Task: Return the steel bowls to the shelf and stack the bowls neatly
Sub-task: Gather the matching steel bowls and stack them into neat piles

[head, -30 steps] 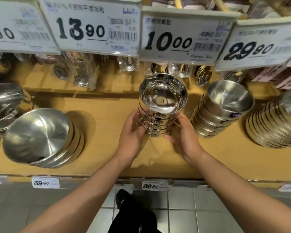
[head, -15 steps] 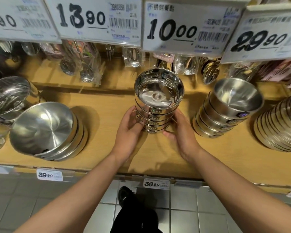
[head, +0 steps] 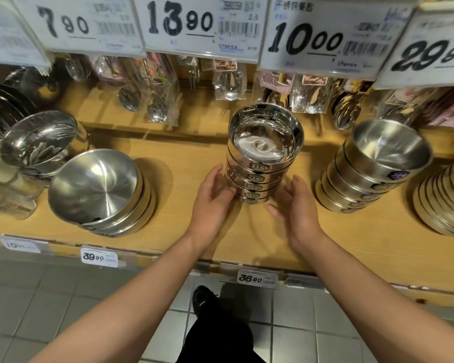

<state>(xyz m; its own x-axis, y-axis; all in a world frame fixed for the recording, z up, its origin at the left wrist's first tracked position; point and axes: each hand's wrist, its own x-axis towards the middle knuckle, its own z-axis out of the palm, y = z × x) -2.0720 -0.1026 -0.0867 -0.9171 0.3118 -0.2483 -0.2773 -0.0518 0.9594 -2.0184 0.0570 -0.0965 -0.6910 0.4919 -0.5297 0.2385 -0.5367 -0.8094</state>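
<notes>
The bowl stack (head: 260, 169) stands upright on the shelf (head: 189, 163), between both hands. Left hand (head: 212, 195) touches its side with relaxed fingers; right hand (head: 296, 203) is open just beside, holding nothing.

Right hand (head: 298, 205) now off bowl stack (head: 262, 158)

A shop aisle: price tags (head: 203, 24) over a wooden shelf (head: 184, 163) of steel bowls (head: 262, 158).
</notes>
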